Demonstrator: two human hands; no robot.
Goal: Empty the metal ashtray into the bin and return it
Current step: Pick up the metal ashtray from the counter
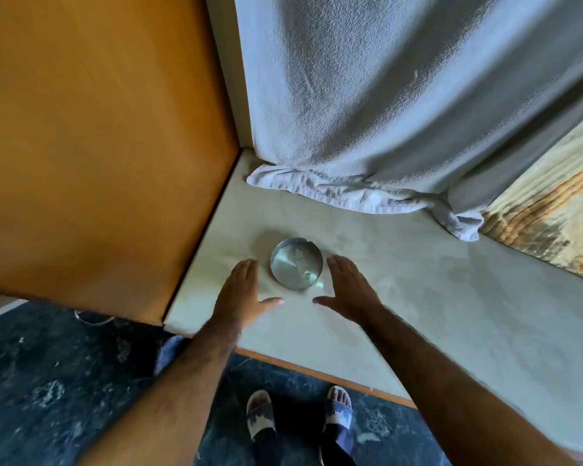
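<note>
A round metal ashtray (296,263) sits upright on the pale stone ledge (401,297), near its left end. Its shiny inside holds a little light ash or reflections. My left hand (243,292) lies flat just left of the ashtray, fingers apart, not touching it. My right hand (349,290) is spread just right of it, thumb pointing inward, also apart from the rim. Neither hand holds anything. No bin is in view.
An orange wooden panel (98,146) stands to the left of the ledge. A grey curtain (401,95) hangs behind, its hem bunched on the ledge. Below is a dark speckled floor (64,381) with my feet in sandals (300,418).
</note>
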